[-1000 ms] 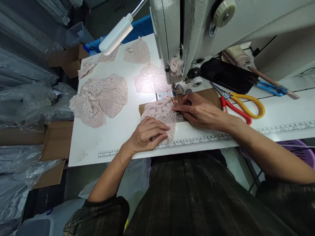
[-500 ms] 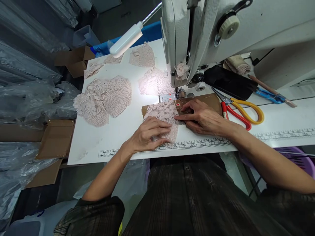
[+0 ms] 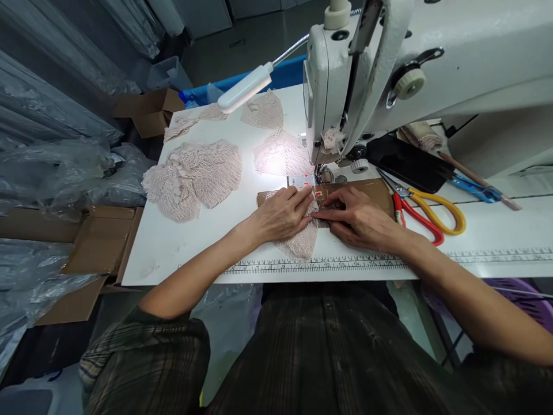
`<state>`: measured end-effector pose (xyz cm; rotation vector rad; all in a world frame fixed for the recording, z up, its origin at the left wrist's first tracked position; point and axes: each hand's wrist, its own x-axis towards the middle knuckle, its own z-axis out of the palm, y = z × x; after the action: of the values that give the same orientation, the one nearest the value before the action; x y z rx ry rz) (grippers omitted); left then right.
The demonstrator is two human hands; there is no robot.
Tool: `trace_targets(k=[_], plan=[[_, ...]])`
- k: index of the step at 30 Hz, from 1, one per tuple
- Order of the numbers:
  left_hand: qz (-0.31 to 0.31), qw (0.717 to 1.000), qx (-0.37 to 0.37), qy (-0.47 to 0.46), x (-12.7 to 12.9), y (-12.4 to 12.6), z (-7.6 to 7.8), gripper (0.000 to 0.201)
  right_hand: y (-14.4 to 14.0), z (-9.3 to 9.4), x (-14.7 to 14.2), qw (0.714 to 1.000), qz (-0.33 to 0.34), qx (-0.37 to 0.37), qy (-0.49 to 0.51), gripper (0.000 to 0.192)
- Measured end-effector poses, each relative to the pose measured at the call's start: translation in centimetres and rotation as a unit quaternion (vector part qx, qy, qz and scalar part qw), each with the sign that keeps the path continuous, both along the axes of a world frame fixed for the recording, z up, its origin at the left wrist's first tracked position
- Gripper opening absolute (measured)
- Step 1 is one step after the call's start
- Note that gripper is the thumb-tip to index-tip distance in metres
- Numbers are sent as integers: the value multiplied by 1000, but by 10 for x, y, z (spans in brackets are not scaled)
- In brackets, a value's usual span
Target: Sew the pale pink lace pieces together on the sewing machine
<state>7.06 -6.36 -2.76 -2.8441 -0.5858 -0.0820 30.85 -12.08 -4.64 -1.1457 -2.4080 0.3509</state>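
A piece of pale pink lace (image 3: pixel 302 245) lies under the front of the sewing machine (image 3: pixel 328 92), partly covered by my left hand. My left hand (image 3: pixel 285 214) rests flat on this lace, fingers stretched towards the presser foot (image 3: pixel 318 172). To its right, my right hand (image 3: pixel 356 218) has its fingers apart and slightly bent, with one fingertip at the lace's right edge. Beneath both hands runs a brown strip (image 3: pixel 375 193) stuck across the machine bed. Another lace piece (image 3: pixel 280 153) lies behind the needle area, brightly lit.
Left on the white table (image 3: pixel 168 253) are a pile of lace (image 3: pixel 194 176) and more lace (image 3: pixel 263 109) behind it. Scissors (image 3: pixel 427 210), a black phone-like slab (image 3: pixel 408 161) and blue thread snips (image 3: pixel 475 187) lie right. A lamp (image 3: pixel 246 87) hangs above; a printed ruler (image 3: pixel 268 266) edges the table.
My left hand has moved forward over the lace, from its near left part towards the presser foot. My right hand stays nearly in place. The whole view has shifted slightly.
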Motion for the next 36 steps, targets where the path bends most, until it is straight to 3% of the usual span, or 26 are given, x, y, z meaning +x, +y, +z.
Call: trace_targets(k=[7, 12, 29, 36], plan=[[23, 1000, 20, 3, 9, 13, 4, 49, 16, 4, 0, 999, 1, 47, -22, 38], [21, 998, -19, -49, 9, 30, -2, 48, 26, 0, 1, 998, -18, 55, -11, 35], [18, 976, -140, -168, 0, 35, -19, 48, 19, -6, 2, 998, -54, 40, 17, 33], [36, 974, -156, -161, 2, 32, -17, 48, 18, -6, 1, 997, -45, 57, 34, 33]])
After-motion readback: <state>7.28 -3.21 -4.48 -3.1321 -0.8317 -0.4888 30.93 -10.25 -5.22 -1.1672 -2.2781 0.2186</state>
